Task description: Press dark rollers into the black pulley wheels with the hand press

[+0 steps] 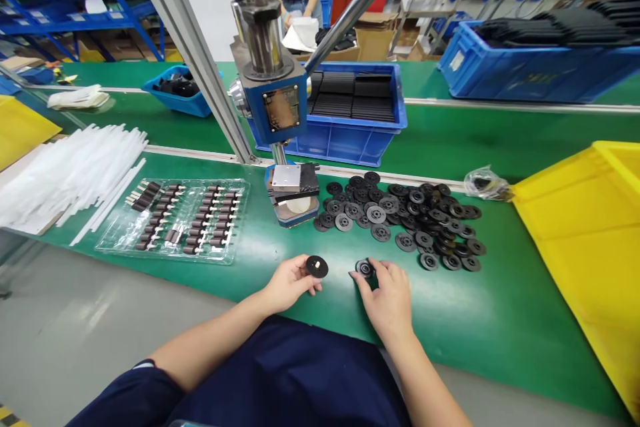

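Head camera view, taken from left to right along the smooth green benchtop (300, 310). At far left, a heap of long, thin white strips (80, 173), matte and straight, lies fanned out. Next to it is a clear plastic tray (117, 232), thin-walled and glossy, carrying dark brown cylinders (200, 219) with pale pins, mostly in columns.

My left hand (287, 285) is clamped on a white-pegged black disc (317, 267). Thumb and fingers pinch its left side; the rest of the flat, round face projects right, past my fingertips, with the small pale peg near its centre. Beyond this hand stands a metal bench press (277, 107), its column bright, its head blue-edged, with a silver block low down.

My right hand (390, 293) pinches a ringed black disc (365, 269) between thumb and forefinger, the thumb at its left; I cannot tell whether it touches the bench. Farther right lie loose black discs (440, 220), slotted and concentric-ringed, overlapping in a pile. A crumpled clear bag (485, 183) sits near a smooth-walled yellow bin (575, 227).
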Tool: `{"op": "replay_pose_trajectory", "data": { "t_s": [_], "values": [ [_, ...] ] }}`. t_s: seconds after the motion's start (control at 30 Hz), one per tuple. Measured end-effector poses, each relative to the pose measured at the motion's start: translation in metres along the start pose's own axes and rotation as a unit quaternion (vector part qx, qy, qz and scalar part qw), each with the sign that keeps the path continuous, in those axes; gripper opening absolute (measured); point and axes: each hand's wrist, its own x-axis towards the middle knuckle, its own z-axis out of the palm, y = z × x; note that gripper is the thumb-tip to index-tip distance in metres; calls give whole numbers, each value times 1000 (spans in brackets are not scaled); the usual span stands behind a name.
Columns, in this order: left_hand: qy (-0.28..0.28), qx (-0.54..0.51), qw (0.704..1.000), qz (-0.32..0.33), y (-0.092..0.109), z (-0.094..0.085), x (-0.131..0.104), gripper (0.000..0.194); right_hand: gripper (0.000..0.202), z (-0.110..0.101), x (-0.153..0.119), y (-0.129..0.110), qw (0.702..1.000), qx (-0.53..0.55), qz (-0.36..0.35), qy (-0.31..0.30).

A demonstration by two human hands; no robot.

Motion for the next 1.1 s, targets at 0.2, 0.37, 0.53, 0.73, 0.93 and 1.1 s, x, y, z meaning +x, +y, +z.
{"op": "replay_pose_trajectory", "data": {
  "t_s": [0.2, 0.37, 0.53, 0.73, 0.93, 1.1],
  "values": [
    [11, 27, 999, 25, -6, 2, -2, 35, 43, -9, 3, -15, 997, 69, -2, -16],
    [13, 77, 996, 51, -7, -1, -3, 32, 40, -26, 1, -57, 971, 224, -36, -79],
    [1, 217, 968, 129, -2, -4, -5, 21, 38, -28, 1, -80, 961, 237, -104, -101],
    [-5, 246, 956, 163, -1, -5, -5, 30, 36, -28, 2, -82, 966, 194, -134, -104],
    [-12, 249, 956, 154, 1, -4, -5, 30, 36, -33, 3, -86, 967, 170, -151, -118],
    [-27, 239, 959, 153, 4, -5, -5, 30, 37, -35, 5, -86, 964, 166, -158, -135]
  ]
}}
